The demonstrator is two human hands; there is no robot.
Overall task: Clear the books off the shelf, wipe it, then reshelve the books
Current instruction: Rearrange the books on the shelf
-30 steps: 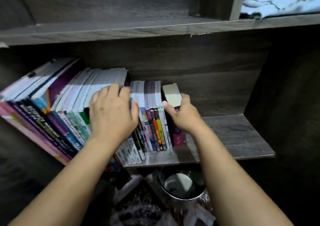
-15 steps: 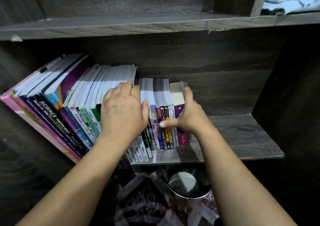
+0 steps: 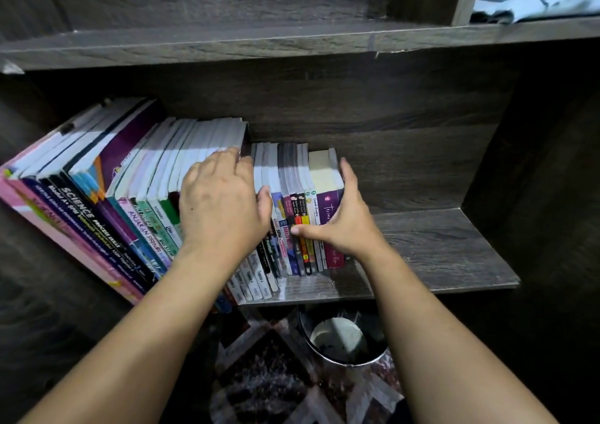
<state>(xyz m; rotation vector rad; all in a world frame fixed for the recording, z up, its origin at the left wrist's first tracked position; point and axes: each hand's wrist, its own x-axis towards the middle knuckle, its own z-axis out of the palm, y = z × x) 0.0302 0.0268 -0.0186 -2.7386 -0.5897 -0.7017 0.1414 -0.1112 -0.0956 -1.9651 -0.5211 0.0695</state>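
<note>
Your right hand [image 3: 344,229] swung its thumb across spines, fingers flat beside purple paperback [image 3: 329,207]; left hand [image 3: 220,209] flat atop colourful upright books [image 3: 146,229] on dark wooden shelf [image 3: 438,245]. Round metal bin [image 3: 354,363] contents unclear.

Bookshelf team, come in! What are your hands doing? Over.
Left grip open, flat on tall books. Right grip open, pressing purple end book. Nothing off the shelf yet. Nothing blocking.
</note>
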